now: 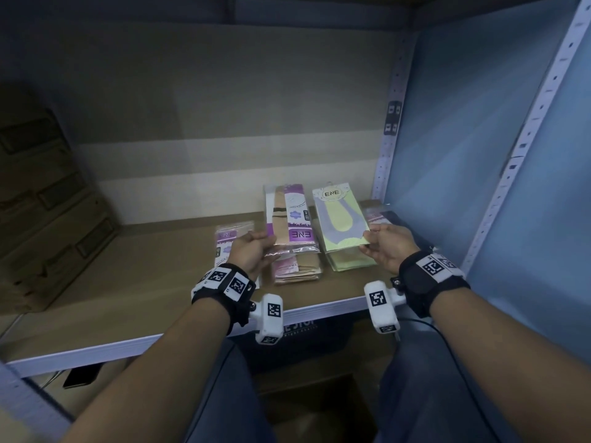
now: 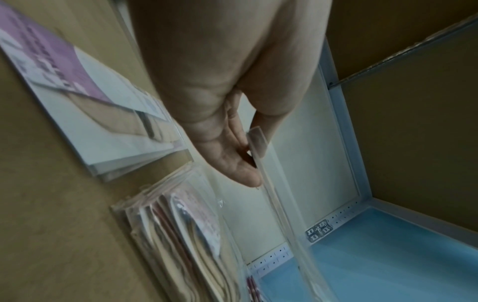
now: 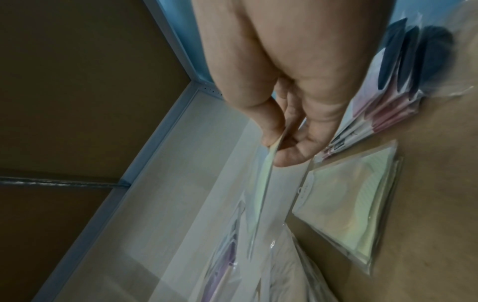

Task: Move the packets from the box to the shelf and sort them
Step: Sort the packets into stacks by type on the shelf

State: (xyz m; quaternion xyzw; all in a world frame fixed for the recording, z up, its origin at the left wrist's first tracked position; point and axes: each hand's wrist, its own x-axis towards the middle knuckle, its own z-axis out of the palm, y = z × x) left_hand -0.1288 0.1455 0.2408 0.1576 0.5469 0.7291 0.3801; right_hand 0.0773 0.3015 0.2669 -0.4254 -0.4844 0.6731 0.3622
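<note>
My left hand (image 1: pixel 256 247) pinches the near end of a clear packet with beige socks and a purple ENE card (image 1: pixel 289 215), held above a stack of beige packets (image 1: pixel 295 270) on the wooden shelf (image 1: pixel 153 276). My right hand (image 1: pixel 380 244) pinches a packet of yellow-and-grey socks (image 1: pixel 340 215) over a pile of yellow packets (image 1: pixel 348 259). In the left wrist view thumb and fingers (image 2: pixel 243 163) clamp the packet's clear edge (image 2: pixel 274 183). In the right wrist view the fingers (image 3: pixel 284 149) hold the thin yellow packet (image 3: pixel 264 183) edge-on.
A purple-card packet (image 1: pixel 228 241) lies left of my left hand. Dark-sock packets (image 1: pixel 380 215) lie by the blue right wall (image 1: pixel 447 155). Cardboard cartons (image 1: pixel 41 203) stand at the shelf's left. Below the shelf edge (image 1: pixel 192 334) sits an open box (image 1: pixel 316 407).
</note>
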